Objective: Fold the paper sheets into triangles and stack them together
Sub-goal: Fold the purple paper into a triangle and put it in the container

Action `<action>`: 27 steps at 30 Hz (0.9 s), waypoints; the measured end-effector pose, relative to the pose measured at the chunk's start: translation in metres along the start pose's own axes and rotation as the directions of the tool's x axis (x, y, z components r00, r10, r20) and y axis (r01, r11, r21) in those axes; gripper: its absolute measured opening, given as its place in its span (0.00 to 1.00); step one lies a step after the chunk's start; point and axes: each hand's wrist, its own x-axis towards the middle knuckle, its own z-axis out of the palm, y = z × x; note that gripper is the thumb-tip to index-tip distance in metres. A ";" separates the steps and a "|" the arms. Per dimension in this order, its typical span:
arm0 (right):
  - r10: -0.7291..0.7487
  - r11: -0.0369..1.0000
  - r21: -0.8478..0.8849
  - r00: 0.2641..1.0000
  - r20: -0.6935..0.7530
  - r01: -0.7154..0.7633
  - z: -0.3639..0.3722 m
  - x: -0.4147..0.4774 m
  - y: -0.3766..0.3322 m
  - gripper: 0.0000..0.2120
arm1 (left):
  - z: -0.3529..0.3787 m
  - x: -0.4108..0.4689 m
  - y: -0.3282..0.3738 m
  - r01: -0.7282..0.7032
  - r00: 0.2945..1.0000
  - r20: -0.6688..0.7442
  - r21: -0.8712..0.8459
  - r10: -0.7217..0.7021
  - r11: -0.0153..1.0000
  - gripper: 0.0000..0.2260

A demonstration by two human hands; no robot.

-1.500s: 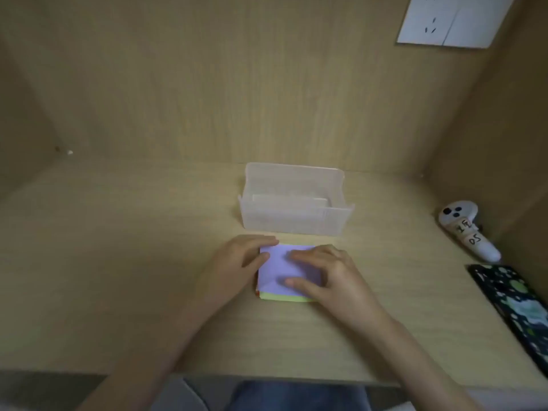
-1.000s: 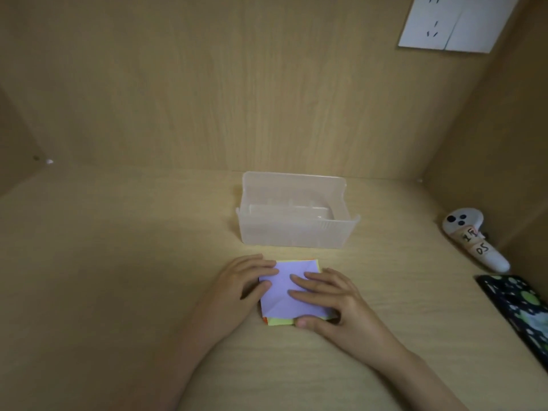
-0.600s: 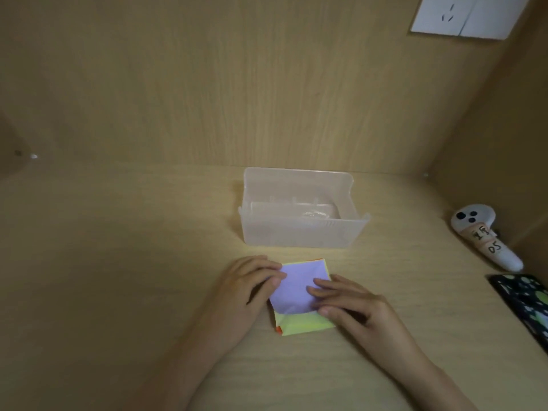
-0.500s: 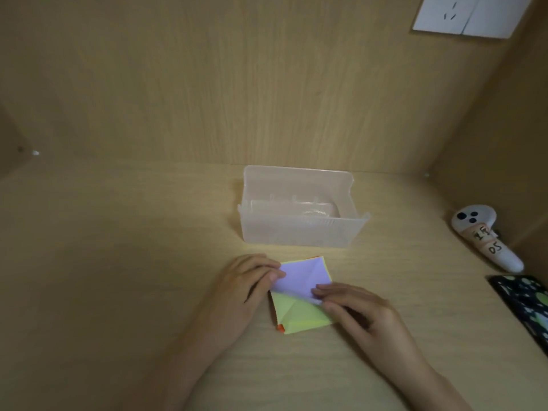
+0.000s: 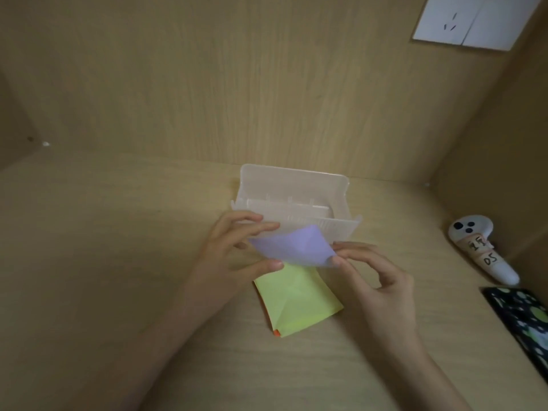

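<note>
A purple paper sheet (image 5: 292, 246) is lifted off the desk and held between both hands, curved and tilted. My left hand (image 5: 234, 253) pinches its left edge with thumb below and fingers above. My right hand (image 5: 373, 277) pinches its right corner between thumb and forefinger. Below it a yellow-green sheet (image 5: 296, 301) lies flat on the desk, topping a small stack. An orange sheet (image 5: 276, 332) peeks out at the stack's near-left corner.
A clear plastic box (image 5: 296, 185) stands just behind the papers. A white handheld controller (image 5: 480, 247) lies at the right by the side wall, with a dark patterned phone (image 5: 522, 318) in front of it. Wooden walls close in the back and both sides.
The purple sheet was lying on the stack under both hands. It has since been peeled off and raised, exposing the yellow-green sheet; both hands rose with it.
</note>
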 end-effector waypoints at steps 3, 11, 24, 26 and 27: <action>-0.114 0.994 0.000 0.994 0.002 0.114 -0.002 0.020 -0.015 0.05 | -0.006 0.013 0.020 0.128 0.992 0.007 -0.022 -0.128 0.992 0.26; -0.289 0.957 -0.008 0.954 0.086 0.291 -0.004 0.064 -0.028 0.03 | -0.017 0.040 0.045 0.400 0.912 0.272 -0.415 -0.308 0.817 0.12; 0.048 0.967 0.224 0.948 0.315 -0.124 -0.001 0.073 -0.021 0.07 | -0.003 0.047 0.032 0.297 0.946 0.044 -0.520 -0.322 0.801 0.03; 0.118 0.935 0.289 0.947 0.300 -0.208 0.003 0.077 -0.026 0.04 | -0.001 0.047 0.033 0.293 0.949 0.060 -0.523 -0.308 0.800 0.05; 0.139 0.927 0.299 0.948 0.286 -0.227 0.004 0.079 -0.028 0.04 | 0.000 0.048 0.035 0.288 0.950 0.057 -0.530 -0.306 0.798 0.07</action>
